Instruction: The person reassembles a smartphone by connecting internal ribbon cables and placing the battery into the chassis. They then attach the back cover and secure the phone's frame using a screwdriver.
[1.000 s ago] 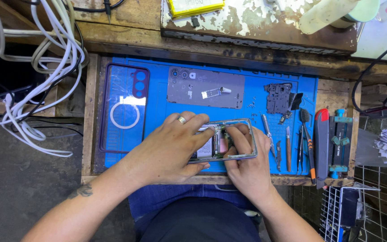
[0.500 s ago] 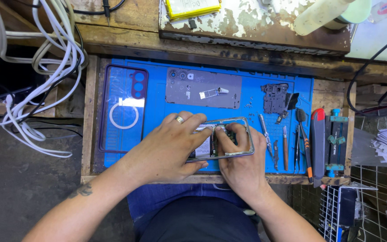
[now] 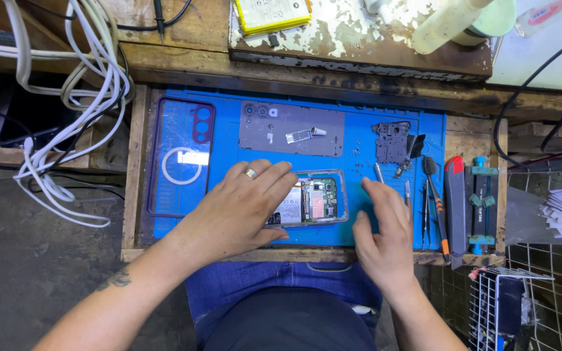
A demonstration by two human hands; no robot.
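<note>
Fingers of the left hand pinned the opened phone; right hand hovered released, risking scattering loose screws.

**Rubber, metal and worn wood**

The blue work mat looks like matt, smooth rubber. Around the mat, the bench frame is bare, rough wood, and above the mat a board shows flaking, peeling paint. On the mat, the opened phone has a shiny metal rim and glossy circuit parts; the grey back plate above it is dull and smooth. Left on the mat, the clear case is glossy plastic. Right of the mat, a wire basket is thin bright metal.
</note>
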